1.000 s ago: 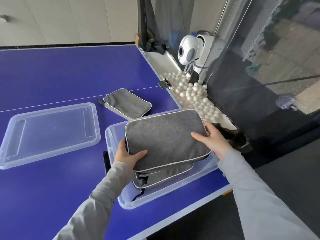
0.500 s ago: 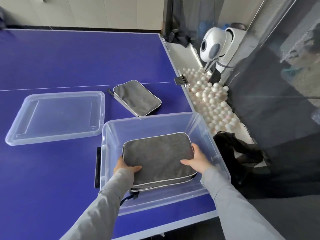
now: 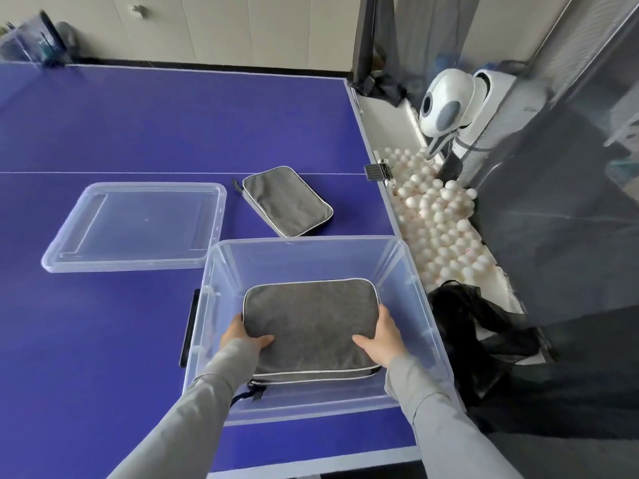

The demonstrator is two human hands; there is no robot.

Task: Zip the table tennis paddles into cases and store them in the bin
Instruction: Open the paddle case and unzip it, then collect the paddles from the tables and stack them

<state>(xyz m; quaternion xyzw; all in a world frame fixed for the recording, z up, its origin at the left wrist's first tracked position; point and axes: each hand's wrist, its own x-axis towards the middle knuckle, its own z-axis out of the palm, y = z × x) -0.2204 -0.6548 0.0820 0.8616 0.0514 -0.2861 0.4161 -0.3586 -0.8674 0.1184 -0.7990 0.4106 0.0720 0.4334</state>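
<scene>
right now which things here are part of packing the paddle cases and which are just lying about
Part of the job:
- bin
- case in bin, held by left hand and right hand
- case on table
- lid

Just lying about:
- balls
- ball machine
- black netting

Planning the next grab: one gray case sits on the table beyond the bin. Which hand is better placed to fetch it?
Probably the left hand: the case on the table lies nearer the bin's far left corner.
</scene>
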